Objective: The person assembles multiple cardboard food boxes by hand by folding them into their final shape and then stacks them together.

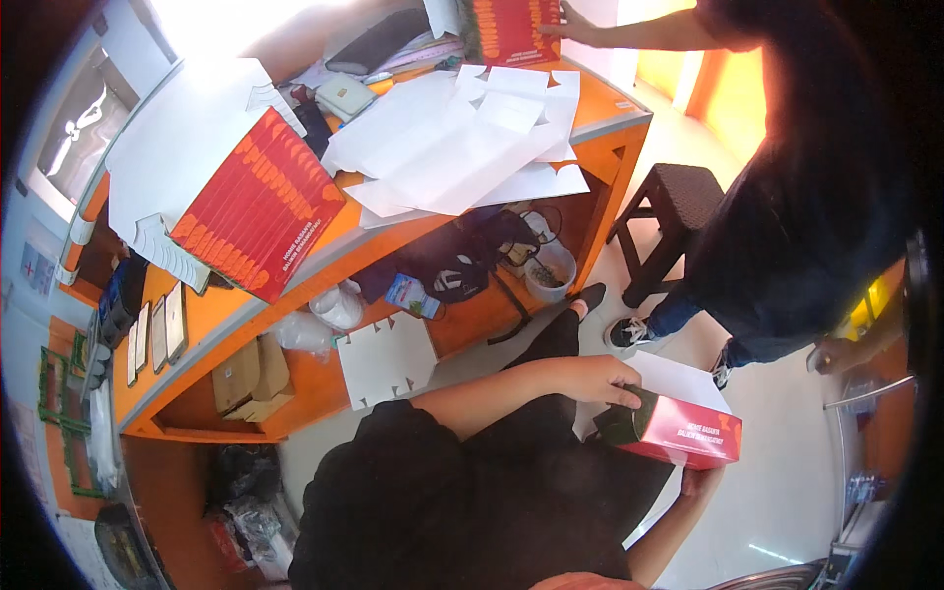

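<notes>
Over my lap, toward the right, I hold a red cardboard box [693, 430] with a dark green end and a raised white flap. My left hand [605, 382] grips its upper left edge by the green end, thumb and fingers closed on the board. From below, my right hand [701, 481] holds the box's near right underside; its fingers are partly hidden. On the orange table, a stack of flat red box blanks [258, 208] leans at the left. White cardboard sheets [462, 157] lie loosely in a pile right of that stack.
A co-worker [806, 187] stands at the right, one hand beside another red box stack [513, 31]. A dark stool [674, 221] stands by the orange table [339, 258]. One white sheet [386, 361] leans below the tabletop, near a clear tub [549, 273] and brown cartons [252, 379].
</notes>
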Motion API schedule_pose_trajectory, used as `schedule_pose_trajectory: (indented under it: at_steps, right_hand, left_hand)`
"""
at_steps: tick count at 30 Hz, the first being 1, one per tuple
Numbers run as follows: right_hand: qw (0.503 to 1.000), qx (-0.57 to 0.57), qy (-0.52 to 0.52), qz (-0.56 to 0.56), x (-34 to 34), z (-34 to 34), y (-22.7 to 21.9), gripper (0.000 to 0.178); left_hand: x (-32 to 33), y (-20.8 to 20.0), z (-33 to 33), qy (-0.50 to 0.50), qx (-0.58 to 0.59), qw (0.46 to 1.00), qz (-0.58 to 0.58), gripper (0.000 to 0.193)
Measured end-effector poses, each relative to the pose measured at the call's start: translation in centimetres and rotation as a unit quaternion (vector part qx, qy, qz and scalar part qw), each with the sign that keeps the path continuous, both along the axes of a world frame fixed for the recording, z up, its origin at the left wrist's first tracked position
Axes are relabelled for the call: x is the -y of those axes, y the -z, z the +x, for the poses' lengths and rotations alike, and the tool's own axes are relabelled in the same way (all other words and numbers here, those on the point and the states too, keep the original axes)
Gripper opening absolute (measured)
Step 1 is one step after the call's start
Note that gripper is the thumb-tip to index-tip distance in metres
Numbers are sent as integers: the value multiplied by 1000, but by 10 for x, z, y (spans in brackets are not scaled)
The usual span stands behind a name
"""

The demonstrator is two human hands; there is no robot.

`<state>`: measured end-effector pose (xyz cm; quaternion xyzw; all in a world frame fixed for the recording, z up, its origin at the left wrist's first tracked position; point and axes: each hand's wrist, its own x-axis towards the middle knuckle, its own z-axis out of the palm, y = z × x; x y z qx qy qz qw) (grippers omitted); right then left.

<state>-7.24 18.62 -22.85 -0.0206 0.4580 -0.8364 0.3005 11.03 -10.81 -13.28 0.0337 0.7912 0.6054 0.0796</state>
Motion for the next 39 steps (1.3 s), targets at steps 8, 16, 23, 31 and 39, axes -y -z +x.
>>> schedule_pose_trajectory:
  at_steps: [8, 16, 23, 31, 39]
  right_hand:
    - [989, -108, -5, 105, -4, -10, 6, 50]
    - [998, -21, 25, 50, 29, 14, -28, 40]
    - [998, -44, -44, -4, 19, -1, -2, 52]
    - [885, -412, -125, 179, 48, 9, 25, 61]
    - [878, -352, -268, 183, 98, 119, -77, 77]
  left_hand:
    - [-7, 4, -10, -29, -65, 997, 6, 31]
    - [1, 12, -6, -51, -83, 995, 31, 34]
    - [4, 25, -7, -158, -171, 972, -28, 28]
    - [-26, 25, -4, -268, 11, 941, 209, 23]
    - [-55, 20, 10, -262, 37, 834, 484, 44]
